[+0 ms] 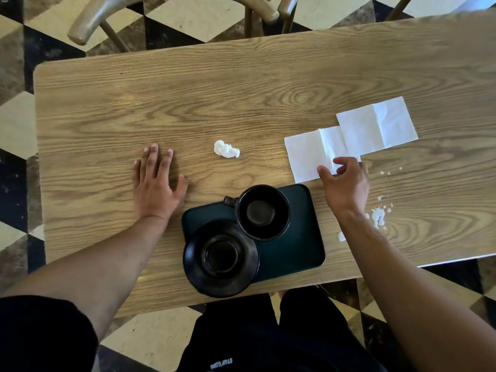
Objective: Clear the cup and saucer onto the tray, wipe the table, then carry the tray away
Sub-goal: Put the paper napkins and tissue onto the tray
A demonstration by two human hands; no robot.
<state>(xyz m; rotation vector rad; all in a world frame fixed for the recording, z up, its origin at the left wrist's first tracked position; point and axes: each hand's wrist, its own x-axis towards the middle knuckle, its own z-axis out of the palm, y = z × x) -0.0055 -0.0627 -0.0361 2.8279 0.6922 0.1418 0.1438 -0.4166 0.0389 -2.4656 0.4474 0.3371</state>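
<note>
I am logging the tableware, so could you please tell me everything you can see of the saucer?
The saucer is round, black and glossy, looking ceramic, with a raised ring at its centre and nothing on it. It lies flat on the near left corner of the dark tray, overhanging the tray's edge toward the table's near edge. The black cup stands at its far right rim, seemingly touching. Neither hand touches it.

We look steeply down from head height over the table (241,84), close in, facing twelve o'clock; chairs (171,12) edge the frame's top.
</note>
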